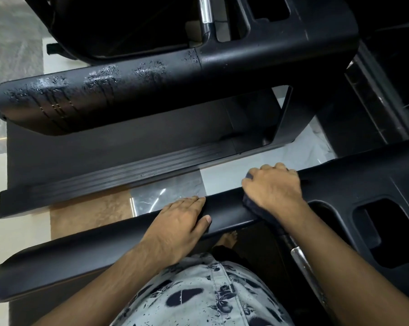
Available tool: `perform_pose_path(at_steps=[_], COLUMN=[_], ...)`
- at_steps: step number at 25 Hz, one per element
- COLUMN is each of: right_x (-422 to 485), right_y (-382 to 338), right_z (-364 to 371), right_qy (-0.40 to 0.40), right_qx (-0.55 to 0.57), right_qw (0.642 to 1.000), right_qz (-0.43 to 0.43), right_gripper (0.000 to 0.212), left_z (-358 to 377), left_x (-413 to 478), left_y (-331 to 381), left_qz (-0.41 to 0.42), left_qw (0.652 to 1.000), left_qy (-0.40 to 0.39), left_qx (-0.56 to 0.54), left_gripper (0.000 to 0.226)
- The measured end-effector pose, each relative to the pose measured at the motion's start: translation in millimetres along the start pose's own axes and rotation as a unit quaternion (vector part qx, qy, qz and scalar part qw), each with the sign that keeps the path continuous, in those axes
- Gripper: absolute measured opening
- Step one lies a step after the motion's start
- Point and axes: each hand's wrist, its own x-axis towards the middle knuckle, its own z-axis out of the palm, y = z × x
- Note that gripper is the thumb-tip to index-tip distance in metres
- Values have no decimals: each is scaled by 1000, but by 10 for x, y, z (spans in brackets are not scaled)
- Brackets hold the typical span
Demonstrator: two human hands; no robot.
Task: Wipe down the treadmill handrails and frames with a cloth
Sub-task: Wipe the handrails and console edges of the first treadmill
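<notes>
The near black handrail (85, 262) of my treadmill runs from lower left to the right. My left hand (180, 220) rests on top of it with fingers straight and the thumb along the near side. My right hand (273, 188) is curled over the rail further right and grips a dark cloth (251, 204) pressed onto the rail; only the cloth's edges show under the hand. The far handrail (85, 95) of a neighbouring treadmill is wet with drops and streaks of liquid.
A black side frame rail (104, 182) lies low between the two handrails, over glossy floor tiles (165, 194). Console recesses (391, 231) sit at the right. A chrome bar (302, 257) runs beneath my right forearm. My foot (227, 240) shows below the near rail.
</notes>
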Motion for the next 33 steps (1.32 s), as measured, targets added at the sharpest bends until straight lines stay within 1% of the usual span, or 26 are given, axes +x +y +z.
perform_pose_path(at_steps=[2,3,4,5,6,7,9,11,12,13,14,15,17,18,19,20,21,23,24,25,26,28,29,30,32,33], right_x=[-223,-300,-209,-56,26,17,-233,-265,-97,16,38,-28,-295,-256,-106,1,38,-150,-285,-261,-111,7,-37,-161,-303,-166], right_y=[-138,-148,-8,172,288,318,152,221,401,524,569,550,400,505,678,789,821,687,631,703,847,930,862,729,714,912], right_z=[170,192,147,87,33,26,182,191,128,67,43,97,246,229,173,95,63,208,267,255,193,77,109,189,241,162], right_qy=[37,24,17,21,11,19,64,45,51,46,50,81,94,73,81,68,68,108,103,82,84,62,90,96,66,71], right_qx=[-4,-5,19,50,35,12,-5,14,51,53,31,10,-3,1,44,55,42,3,-1,2,34,28,7,-13,-13,25], right_qw=[994,989,988,995,999,1000,994,990,995,997,997,997,989,989,992,996,996,992,988,988,992,995,994,995,995,996], right_qz=[-103,-143,-149,-83,-12,19,-83,-133,-70,11,47,6,-114,-127,-80,-2,36,-66,-116,-132,-87,67,60,5,-70,-41], right_gripper=[59,63,61,55,50,49,55,56,51,48,49,52,59,58,55,52,52,58,61,62,60,57,60,65,68,64], left_z=[-5,-4,-2,1,3,3,4,14,17,17,25,28,38,50,63,76,85,84,84,82,79,82,79,83,82,82], left_x=[40,68,106,132,153,169,209,253,271,283,299,310,344,383,423,462,488,528,548,559,569,575,584,593,643,668], left_y=[62,85,107,133,164,197,258,309,336,367,399,430,484,513,549,591,639,739,774,788,788,783,784,797,787,784], left_qz=[9,12,14,13,12,13,17,20,20,20,20,19,23,26,27,26,22,20,21,20,20,21,24,27,47,56], left_qw=[1000,1000,1000,1000,1000,1000,1000,1000,1000,1000,1000,1000,1000,1000,1000,1000,1000,1000,1000,1000,1000,1000,1000,1000,999,998], left_qy=[0,0,0,-3,-6,-7,-11,-12,-11,-11,-11,-11,-9,-8,-8,-7,-8,-4,0,1,0,-5,-7,-12,-18,-21], left_qx=[5,6,5,4,3,5,14,19,20,19,17,14,11,9,7,7,8,14,13,10,8,10,10,9,12,15], left_gripper=[60,60,60,60,60,60,61,61,61,61,61,62,66,65,64,62,61,61,60,60,60,61,62,62,63,64])
